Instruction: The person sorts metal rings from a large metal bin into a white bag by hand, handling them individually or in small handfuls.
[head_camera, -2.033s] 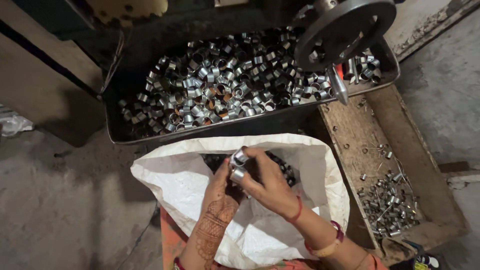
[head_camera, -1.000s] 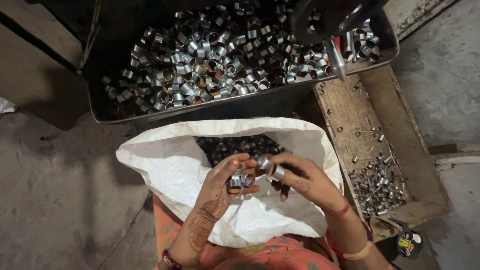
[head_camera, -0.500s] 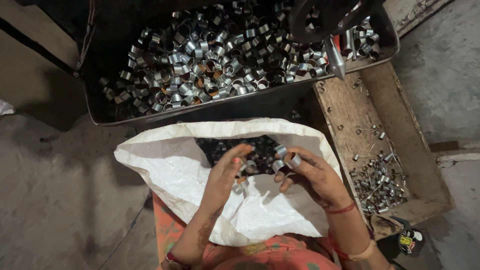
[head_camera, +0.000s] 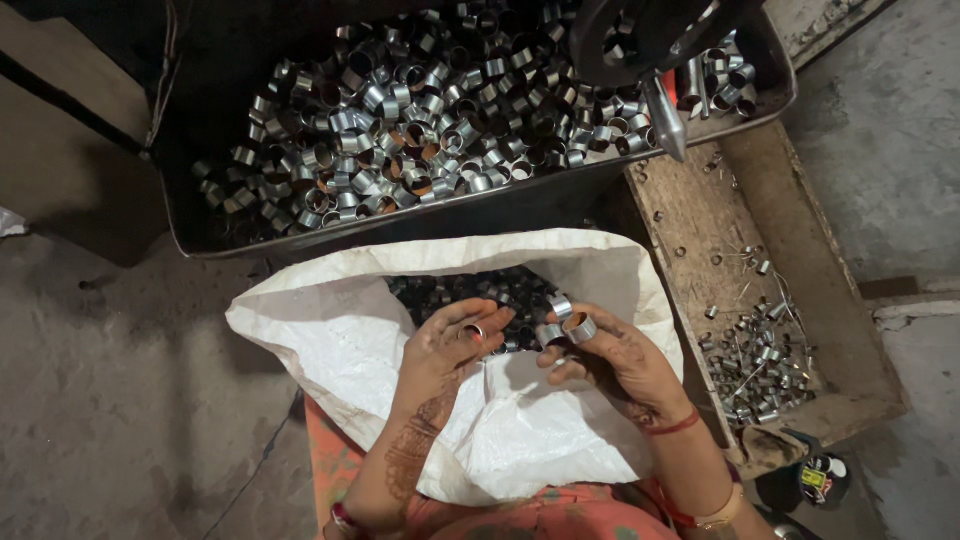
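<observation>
A white woven sack (head_camera: 330, 340) lies open on my lap, with a heap of small dark metal rings (head_camera: 470, 292) inside it. My left hand (head_camera: 450, 345) reaches into the sack's mouth, palm down, fingers curled over the rings, and a ring shows under its fingers. My right hand (head_camera: 600, 355) is beside it, fingers pinched on several shiny metal rings (head_camera: 568, 325) held at the fingertips. Both hands hover just above the heap.
A large dark metal tray (head_camera: 480, 215) full of shiny metal rings sits ahead of the sack. A black hand wheel with a metal handle (head_camera: 665, 110) overhangs its right end. A wooden tray (head_camera: 840, 330) with scattered rings lies at the right. The floor is bare concrete.
My hands have moved apart and lowered toward the heap in the sack. The right hand has turned, showing rings at its fingertips. The camera shifted slightly.
</observation>
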